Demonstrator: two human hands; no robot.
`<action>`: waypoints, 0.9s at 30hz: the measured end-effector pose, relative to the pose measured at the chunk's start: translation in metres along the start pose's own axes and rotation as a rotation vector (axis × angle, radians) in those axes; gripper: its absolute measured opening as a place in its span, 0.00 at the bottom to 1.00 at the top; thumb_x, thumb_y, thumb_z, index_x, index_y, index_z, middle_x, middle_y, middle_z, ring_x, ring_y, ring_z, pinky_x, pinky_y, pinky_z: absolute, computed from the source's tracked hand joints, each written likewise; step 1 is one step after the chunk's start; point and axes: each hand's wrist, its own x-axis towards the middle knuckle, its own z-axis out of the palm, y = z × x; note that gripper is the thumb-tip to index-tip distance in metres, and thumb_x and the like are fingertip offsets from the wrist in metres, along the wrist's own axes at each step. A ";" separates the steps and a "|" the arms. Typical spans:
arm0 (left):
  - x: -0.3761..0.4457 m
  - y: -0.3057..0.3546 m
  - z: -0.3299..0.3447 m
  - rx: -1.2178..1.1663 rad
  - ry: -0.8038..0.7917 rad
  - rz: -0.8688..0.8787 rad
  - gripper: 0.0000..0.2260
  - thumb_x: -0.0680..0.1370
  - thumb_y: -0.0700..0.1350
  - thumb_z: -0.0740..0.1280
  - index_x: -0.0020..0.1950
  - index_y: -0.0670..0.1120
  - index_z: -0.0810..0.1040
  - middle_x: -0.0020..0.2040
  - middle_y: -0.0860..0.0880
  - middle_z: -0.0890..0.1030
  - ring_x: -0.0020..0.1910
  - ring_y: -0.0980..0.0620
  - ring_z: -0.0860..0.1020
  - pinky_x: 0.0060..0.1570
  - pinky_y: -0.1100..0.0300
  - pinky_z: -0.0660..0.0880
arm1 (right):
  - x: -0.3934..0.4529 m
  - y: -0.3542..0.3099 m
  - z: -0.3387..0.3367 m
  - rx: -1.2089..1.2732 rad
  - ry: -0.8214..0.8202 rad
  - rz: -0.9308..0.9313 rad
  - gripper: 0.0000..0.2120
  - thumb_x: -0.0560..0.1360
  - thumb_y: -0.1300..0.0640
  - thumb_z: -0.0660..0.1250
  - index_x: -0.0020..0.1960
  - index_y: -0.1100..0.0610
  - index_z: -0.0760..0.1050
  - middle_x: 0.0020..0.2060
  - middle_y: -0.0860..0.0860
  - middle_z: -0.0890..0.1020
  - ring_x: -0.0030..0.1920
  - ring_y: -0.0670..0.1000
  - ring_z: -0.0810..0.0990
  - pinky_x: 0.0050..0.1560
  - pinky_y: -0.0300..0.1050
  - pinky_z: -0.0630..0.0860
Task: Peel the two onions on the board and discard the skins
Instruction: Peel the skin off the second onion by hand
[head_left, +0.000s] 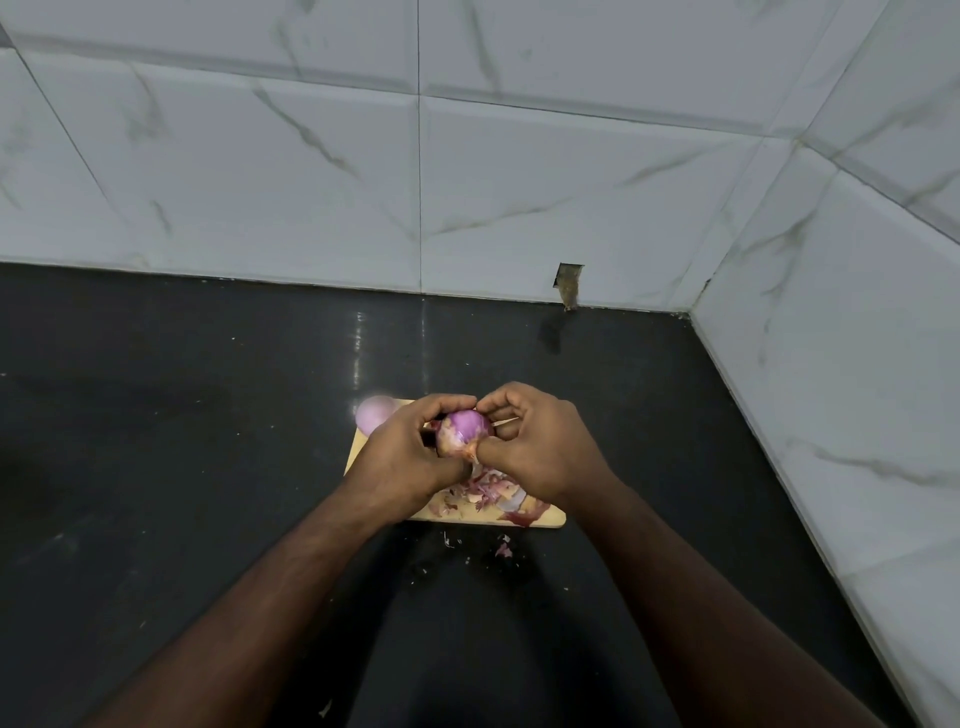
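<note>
Both hands hold one onion (464, 425) above the board (358, 448): left hand (410, 457) grips it, right hand (535, 447) pinches its skin. Second onion (373, 414) sits at the board's far-left corner; skins (493, 493) litter the near edge.

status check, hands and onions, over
Left hand grips second onion, right hand pinching its skin. Peeled onion on board. Skins not discarded.

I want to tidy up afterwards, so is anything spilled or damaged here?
Yes. A few skin scraps have fallen off the cutting board onto the dark counter just in front of it. Also, the wall tile has a chipped hole at its bottom edge.
</note>
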 end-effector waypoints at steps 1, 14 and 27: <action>0.000 0.000 0.000 0.003 -0.001 0.000 0.29 0.70 0.31 0.76 0.67 0.49 0.78 0.55 0.57 0.82 0.50 0.65 0.82 0.44 0.68 0.79 | 0.000 0.000 0.001 -0.004 0.004 0.002 0.16 0.68 0.57 0.76 0.55 0.51 0.79 0.46 0.42 0.83 0.45 0.39 0.82 0.47 0.36 0.81; 0.000 0.001 -0.003 -0.087 0.038 -0.050 0.27 0.71 0.34 0.78 0.67 0.51 0.78 0.56 0.54 0.82 0.48 0.61 0.84 0.43 0.66 0.80 | 0.002 0.012 -0.008 0.263 0.047 0.054 0.10 0.74 0.62 0.72 0.51 0.50 0.81 0.43 0.50 0.85 0.44 0.51 0.86 0.45 0.57 0.85; 0.001 -0.004 0.003 -0.003 0.111 -0.060 0.27 0.70 0.39 0.79 0.67 0.53 0.78 0.55 0.58 0.81 0.50 0.60 0.83 0.48 0.61 0.83 | -0.009 0.004 0.009 -0.070 0.145 -0.053 0.12 0.76 0.60 0.69 0.59 0.53 0.78 0.44 0.46 0.84 0.43 0.42 0.83 0.47 0.44 0.82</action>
